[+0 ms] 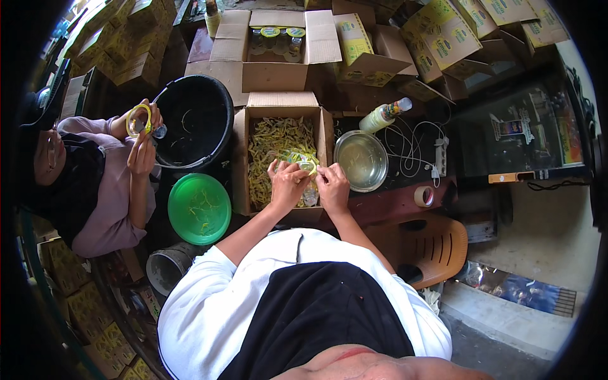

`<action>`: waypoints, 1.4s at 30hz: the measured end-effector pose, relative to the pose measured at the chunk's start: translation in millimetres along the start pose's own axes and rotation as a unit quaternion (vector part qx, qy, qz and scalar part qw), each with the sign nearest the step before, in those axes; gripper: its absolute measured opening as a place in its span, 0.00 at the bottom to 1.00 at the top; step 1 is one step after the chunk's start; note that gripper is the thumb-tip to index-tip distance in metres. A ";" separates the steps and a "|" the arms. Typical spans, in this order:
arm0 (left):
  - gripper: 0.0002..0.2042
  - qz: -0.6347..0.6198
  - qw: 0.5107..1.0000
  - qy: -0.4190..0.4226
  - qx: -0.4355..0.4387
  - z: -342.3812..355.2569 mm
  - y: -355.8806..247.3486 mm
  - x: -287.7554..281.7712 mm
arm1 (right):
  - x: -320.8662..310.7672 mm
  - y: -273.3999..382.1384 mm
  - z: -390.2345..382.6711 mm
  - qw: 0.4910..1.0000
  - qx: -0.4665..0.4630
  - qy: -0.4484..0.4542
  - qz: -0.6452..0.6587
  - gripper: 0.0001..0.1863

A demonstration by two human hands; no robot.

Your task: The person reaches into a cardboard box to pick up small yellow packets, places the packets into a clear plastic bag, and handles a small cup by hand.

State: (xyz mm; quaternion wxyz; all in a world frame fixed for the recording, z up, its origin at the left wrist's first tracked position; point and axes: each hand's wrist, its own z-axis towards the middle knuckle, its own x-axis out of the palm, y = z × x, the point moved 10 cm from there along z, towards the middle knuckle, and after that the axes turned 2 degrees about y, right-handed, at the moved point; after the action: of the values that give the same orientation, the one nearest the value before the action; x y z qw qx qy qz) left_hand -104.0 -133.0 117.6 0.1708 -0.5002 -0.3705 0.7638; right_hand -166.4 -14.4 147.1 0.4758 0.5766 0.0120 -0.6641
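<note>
Far off to the left of the wearer's fingers sits another person in a pale pink top [111,209], both hands raised: one pinches a yellow-rimmed round lid [139,120] against a small clear jar, the other hand [140,155] is curled just under it. Between that person and the wearer's fingers stand a black bucket [209,95] and, nearer, a green round lid [199,208] with a few yellow-green scraps lying in it.

The left hand [287,185] is closed around a small clear jar [310,195], which shows below the knuckles; its fingers [278,166] are curled in, not spread. The right hand [333,185] meets it just beside, fingertips pressed together and pinching the yellow-green lid [308,166] at the top of the jar. Both hands hover over an open cardboard box [244,142] filled with yellow-green strips [269,142], which lie directly under and beyond the fingers.

Just right of the right hand's fingers is a steel bowl [361,159] on a dark red tabletop [392,202]. Beyond the bowl lies a tipped plastic bottle [384,115] with pale liquid, then white cables with a power strip [440,155]. A roll of tape [424,196] lies on the tabletop's near edge, and an orange plastic chair [430,244] stands below it. Behind everything, a bigger open carton [253,69] holds lidded jars, with stacks of yellow printed boxes [443,35] well apart to the right.
</note>
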 end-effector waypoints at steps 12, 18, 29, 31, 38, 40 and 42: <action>0.04 -0.027 0.999 0.025 0.012 -13.8 -8.3 6.4 | -11.7 7.4 -11.1 1.000 -0.013 -0.008 -0.007 0.06; 0.06 -0.013 0.999 -0.019 -0.033 -26.6 -4.0 -6.4 | -10.0 -10.8 -25.3 0.995 0.031 0.018 0.091 0.05; 0.07 0.009 0.995 -0.070 -0.070 -47.0 2.1 -33.7 | -40.4 -20.0 -63.5 0.987 0.037 0.000 0.158 0.06; 0.08 0.008 0.995 -0.062 -0.074 -47.0 -1.6 -33.6 | -45.0 -22.7 -68.8 0.986 0.052 0.007 0.155 0.06; 0.08 -0.032 0.996 -0.056 -0.067 -54.7 -10.5 -28.5 | -44.0 -7.3 -65.8 0.986 0.045 0.011 0.159 0.06; 0.09 -0.019 0.997 -0.038 -0.064 -57.0 -11.1 -26.3 | -37.3 1.1 -61.7 0.988 0.031 0.019 0.152 0.07; 0.08 -0.008 0.998 -0.037 -0.042 -56.6 -12.6 -31.1 | -39.1 12.8 -57.8 0.990 0.022 0.004 0.139 0.07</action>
State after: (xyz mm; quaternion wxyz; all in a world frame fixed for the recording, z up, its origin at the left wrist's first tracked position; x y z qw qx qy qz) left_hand -41.3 -121.9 133.9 0.1414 -0.4755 -0.4124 0.7641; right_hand -119.1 35.4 165.0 0.5506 0.5856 -0.0813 -0.5894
